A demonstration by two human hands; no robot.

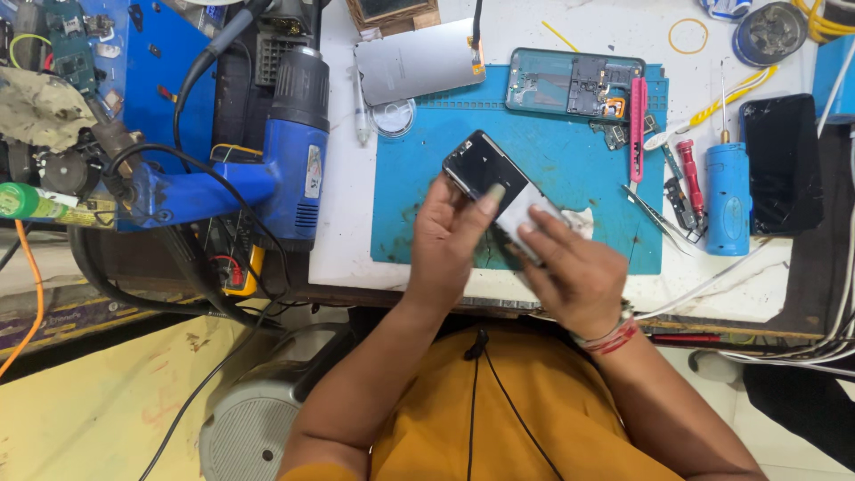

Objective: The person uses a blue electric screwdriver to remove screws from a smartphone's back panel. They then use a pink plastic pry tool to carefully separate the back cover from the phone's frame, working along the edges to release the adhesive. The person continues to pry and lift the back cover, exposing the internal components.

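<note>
Gripping dark phone panel (488,175) from left, left hand (450,240) curls around edge, thumb on glass. Right hand (570,267) pinches panel's lower end, fingers closed. Panel tilted over blue mat (570,151), between hands.

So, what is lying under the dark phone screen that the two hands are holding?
Under the dark rectangular phone screen lies the blue rubber work mat on the white table. The left hand and right hand cover the mat's front part.

A white worktable (343,240) is carrying a teal rubber mat (570,169) centrally, a blue heat gun (289,151) at nine o'clock, a blue cylinder (728,198) at three o'clock.
</note>
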